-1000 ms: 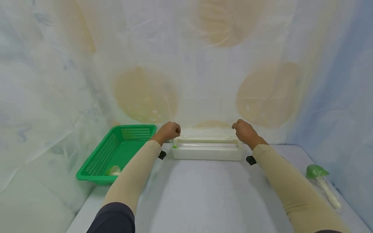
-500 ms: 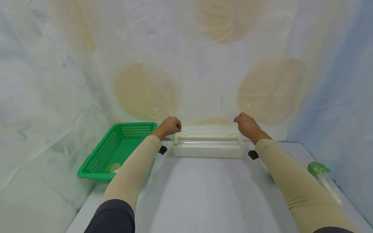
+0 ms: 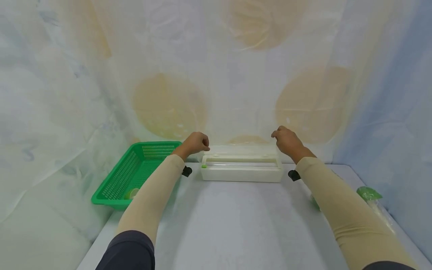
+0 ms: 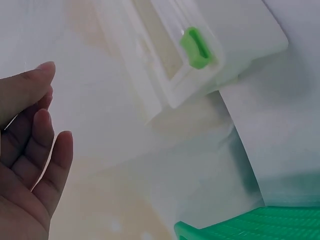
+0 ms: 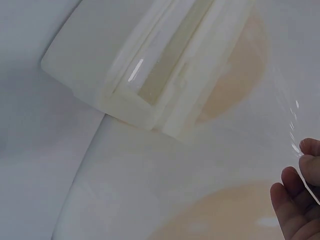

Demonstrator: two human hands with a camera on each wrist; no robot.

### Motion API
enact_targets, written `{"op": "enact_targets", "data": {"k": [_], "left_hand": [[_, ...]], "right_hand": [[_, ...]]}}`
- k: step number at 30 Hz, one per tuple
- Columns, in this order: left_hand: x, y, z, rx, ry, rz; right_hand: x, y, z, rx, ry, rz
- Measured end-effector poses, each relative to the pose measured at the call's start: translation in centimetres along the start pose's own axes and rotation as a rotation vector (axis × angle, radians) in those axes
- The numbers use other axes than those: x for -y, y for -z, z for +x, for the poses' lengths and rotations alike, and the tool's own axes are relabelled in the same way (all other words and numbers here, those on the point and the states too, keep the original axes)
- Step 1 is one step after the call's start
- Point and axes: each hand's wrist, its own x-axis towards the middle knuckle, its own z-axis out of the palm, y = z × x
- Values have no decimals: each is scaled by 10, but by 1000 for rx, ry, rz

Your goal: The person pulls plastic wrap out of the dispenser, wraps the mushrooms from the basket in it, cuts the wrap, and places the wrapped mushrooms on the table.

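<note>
A white cling film dispenser point(image 3: 241, 175) stands at the back of the table, its lid raised and a clear roll point(image 3: 241, 165) showing in the opening. My left hand point(image 3: 195, 143) is raised above its left end, thumb and index finger pinched together. Above the right end, my right hand point(image 3: 288, 143) pinches clear cling film point(image 5: 294, 125), which shows as a line of glints in the right wrist view. The film is almost invisible between the hands. A green slide cutter point(image 4: 196, 48) sits at the dispenser's left end.
A green plastic basket point(image 3: 156, 150) stands at the left, with a pale green piece point(image 3: 133, 193) inside, partly behind my left sleeve. At the right edge lies a film-wrapped vegetable with a green top point(image 3: 369, 193). Another green thing point(image 3: 315, 202) is mostly hidden by my right forearm. A patterned curtain hangs behind.
Both hands have risen slightly and moved a little farther from the dispenser, still pinching. My right forearm has shifted, and a green thing beneath it now shows. The dispenser stays in place.
</note>
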Motion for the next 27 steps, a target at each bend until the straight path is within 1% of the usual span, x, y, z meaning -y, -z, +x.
{"op": "enact_targets", "data": {"k": [3, 9, 14, 19, 21, 23, 25, 27], "left_hand": [[2, 3, 1, -15, 5, -26], [2, 10, 0, -54, -23, -79], [1, 14, 1, -89, -3, -144], [-2, 18, 2, -110, 5, -184], [-3, 20, 3, -116, -1, -180], [-4, 21, 4, -123, -12, -153], [-6, 22, 5, -134, -27, -107], [-9, 24, 5, -145, -43, -41]], "right_hand": [[-1, 1, 1, -16, 9, 1], [-2, 5, 4, -43, 31, -6], [-3, 10, 6, -73, 30, -17], [-3, 14, 6, -113, 55, -19], [-3, 16, 7, -124, 62, -21], [-2, 18, 8, -128, 61, -21], [-1, 20, 9, -128, 55, -21], [1, 23, 10, -124, 46, -20]]}}
